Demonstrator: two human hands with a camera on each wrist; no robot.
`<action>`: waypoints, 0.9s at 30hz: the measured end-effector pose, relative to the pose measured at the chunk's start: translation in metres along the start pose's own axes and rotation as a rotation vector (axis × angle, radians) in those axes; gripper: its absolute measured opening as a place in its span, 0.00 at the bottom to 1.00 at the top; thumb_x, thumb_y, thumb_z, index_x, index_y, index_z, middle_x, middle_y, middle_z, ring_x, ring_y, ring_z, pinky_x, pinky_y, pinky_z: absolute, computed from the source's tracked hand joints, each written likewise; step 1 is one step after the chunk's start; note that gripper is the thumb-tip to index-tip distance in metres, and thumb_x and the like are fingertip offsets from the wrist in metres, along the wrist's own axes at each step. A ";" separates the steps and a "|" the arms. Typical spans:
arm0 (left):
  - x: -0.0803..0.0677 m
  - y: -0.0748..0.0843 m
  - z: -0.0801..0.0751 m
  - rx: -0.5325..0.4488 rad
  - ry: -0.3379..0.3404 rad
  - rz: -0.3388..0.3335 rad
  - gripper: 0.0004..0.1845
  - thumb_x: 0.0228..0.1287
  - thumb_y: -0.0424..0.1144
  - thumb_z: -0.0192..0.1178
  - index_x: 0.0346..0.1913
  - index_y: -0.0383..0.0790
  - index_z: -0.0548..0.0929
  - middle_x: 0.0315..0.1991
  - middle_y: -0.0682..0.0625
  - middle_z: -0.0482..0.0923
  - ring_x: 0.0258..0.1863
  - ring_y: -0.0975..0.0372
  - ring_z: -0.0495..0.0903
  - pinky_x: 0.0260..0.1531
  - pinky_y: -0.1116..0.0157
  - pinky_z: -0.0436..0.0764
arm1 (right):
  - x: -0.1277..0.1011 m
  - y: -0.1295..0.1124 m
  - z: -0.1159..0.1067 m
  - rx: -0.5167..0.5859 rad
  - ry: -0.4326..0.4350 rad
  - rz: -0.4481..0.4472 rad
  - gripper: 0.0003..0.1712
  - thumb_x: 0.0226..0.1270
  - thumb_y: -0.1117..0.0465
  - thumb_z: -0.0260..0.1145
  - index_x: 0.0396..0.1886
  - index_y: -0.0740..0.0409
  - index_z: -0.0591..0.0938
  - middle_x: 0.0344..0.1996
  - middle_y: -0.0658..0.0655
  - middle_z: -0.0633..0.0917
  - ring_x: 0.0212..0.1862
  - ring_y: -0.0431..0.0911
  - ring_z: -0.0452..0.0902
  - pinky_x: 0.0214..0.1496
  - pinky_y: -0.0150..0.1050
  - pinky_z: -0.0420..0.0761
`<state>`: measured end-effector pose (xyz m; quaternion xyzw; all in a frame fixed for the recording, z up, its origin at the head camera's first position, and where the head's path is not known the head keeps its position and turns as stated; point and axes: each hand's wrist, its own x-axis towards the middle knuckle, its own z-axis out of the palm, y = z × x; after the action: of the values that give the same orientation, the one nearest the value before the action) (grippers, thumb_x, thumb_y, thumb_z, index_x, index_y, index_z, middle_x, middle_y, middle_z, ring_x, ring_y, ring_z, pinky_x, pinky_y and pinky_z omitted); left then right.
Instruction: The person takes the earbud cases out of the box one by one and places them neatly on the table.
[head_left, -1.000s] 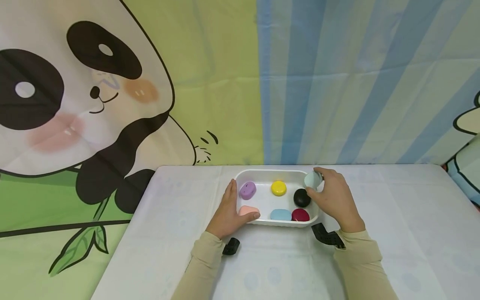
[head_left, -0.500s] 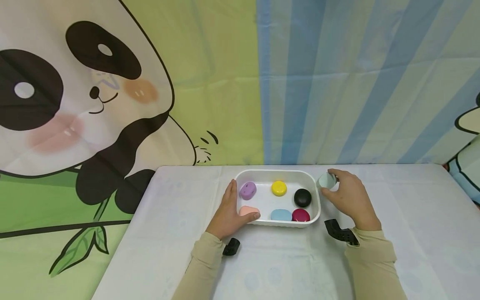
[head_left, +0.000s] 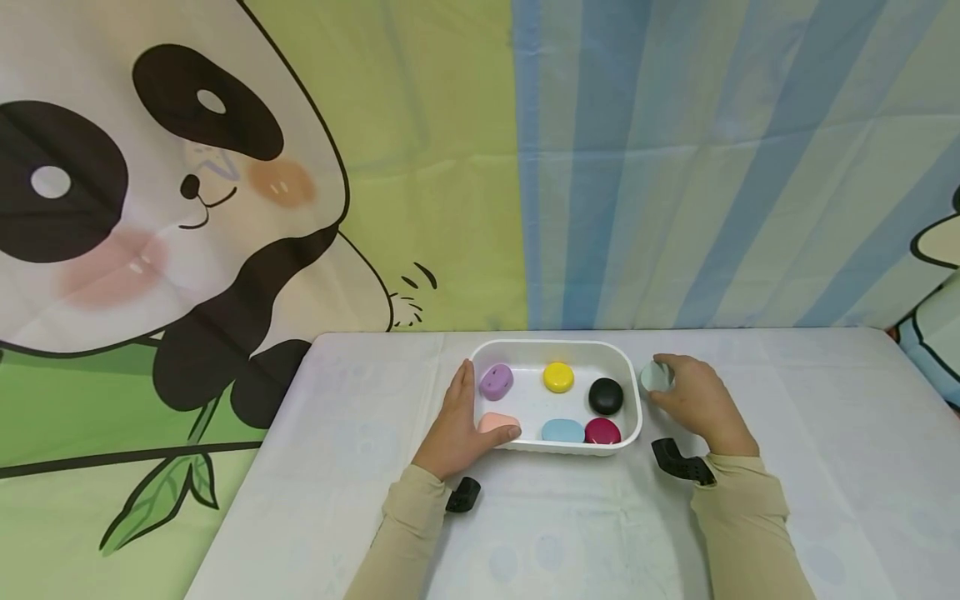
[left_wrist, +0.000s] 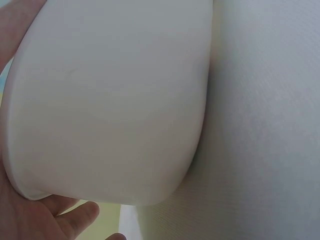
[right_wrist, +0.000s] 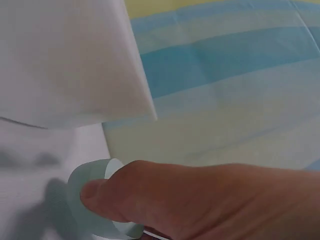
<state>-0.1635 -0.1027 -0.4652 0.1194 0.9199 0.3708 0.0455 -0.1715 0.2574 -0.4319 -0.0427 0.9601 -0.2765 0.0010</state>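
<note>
A white rectangular tray sits on the table. My left hand holds its left end, fingers along the outer wall and thumb over the near rim; the left wrist view shows the tray's outer wall close up. Just outside the tray's right end, my right hand pinches a rounded pale mint piece between thumb and fingers. In the right wrist view the thumb lies across the mint piece, close over the table. Its far fingers are mostly hidden there.
Inside the tray lie purple, yellow, black, peach, light blue and dark red rounded pieces. A white cloth covers the table. Behind its far edge hangs a printed curtain.
My right hand has carried the mint piece from over the tray's far right corner out to the right, then slightly lower beside the tray. The left hand and tray have stayed in place.
</note>
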 end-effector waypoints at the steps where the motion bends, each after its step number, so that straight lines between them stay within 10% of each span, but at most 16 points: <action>1: 0.000 0.000 0.000 0.001 0.000 -0.002 0.71 0.49 0.71 0.70 0.81 0.43 0.36 0.82 0.44 0.36 0.79 0.53 0.43 0.74 0.51 0.55 | 0.001 0.001 0.001 -0.002 -0.006 0.001 0.34 0.56 0.66 0.72 0.61 0.79 0.74 0.54 0.80 0.79 0.50 0.68 0.77 0.49 0.64 0.78; 27: 0.000 -0.003 0.002 -0.014 0.011 -0.003 0.71 0.48 0.71 0.71 0.82 0.44 0.36 0.82 0.44 0.36 0.79 0.52 0.44 0.74 0.50 0.56 | 0.003 0.006 0.011 0.043 -0.023 -0.056 0.31 0.51 0.75 0.68 0.59 0.75 0.76 0.55 0.76 0.79 0.49 0.66 0.75 0.50 0.62 0.76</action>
<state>-0.1639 -0.1032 -0.4687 0.1157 0.9176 0.3779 0.0419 -0.1748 0.2563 -0.4448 -0.0729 0.9523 -0.2964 0.0050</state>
